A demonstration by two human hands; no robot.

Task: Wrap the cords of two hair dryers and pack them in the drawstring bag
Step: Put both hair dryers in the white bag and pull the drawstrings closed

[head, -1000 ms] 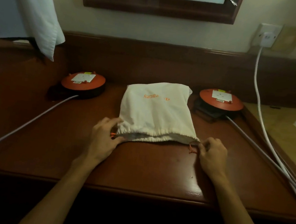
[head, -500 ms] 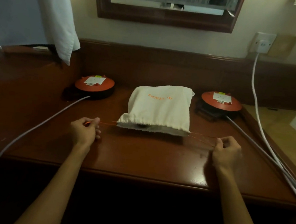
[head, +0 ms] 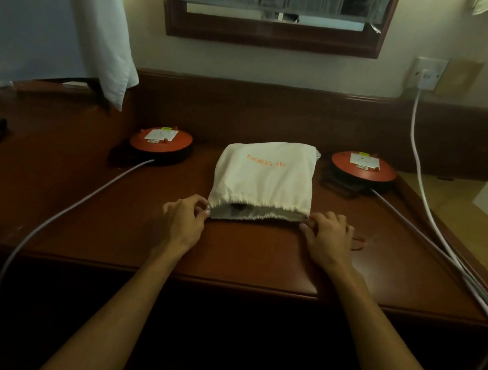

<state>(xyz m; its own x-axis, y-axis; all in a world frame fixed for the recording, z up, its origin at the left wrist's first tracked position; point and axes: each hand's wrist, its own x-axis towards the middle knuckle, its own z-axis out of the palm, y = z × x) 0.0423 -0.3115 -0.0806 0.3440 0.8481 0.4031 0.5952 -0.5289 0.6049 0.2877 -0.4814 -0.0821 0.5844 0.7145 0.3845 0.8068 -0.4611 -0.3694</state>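
A cream drawstring bag (head: 264, 178) with orange lettering lies bulging in the middle of the brown wooden desk (head: 229, 255), its gathered mouth facing me. A dark object shows just inside the mouth. My left hand (head: 185, 219) pinches the mouth's left corner. My right hand (head: 326, 235) holds the right corner. A loose loop of orange drawstring (head: 358, 243) lies on the desk just right of my right hand. The hair dryers are hidden inside the bag.
Two round orange-topped devices sit at the back, one left (head: 161, 144) and one right (head: 363, 168) of the bag, each with a grey cable (head: 84, 201) running off the desk. A white cord (head: 415, 148) hangs from a wall socket at right. White cloth (head: 102, 28) hangs at upper left.
Half a second ago my hands were spread wide, pulling the orange strings outward. Both hands have since come back in to the bag's mouth corners, and the string lies slack.
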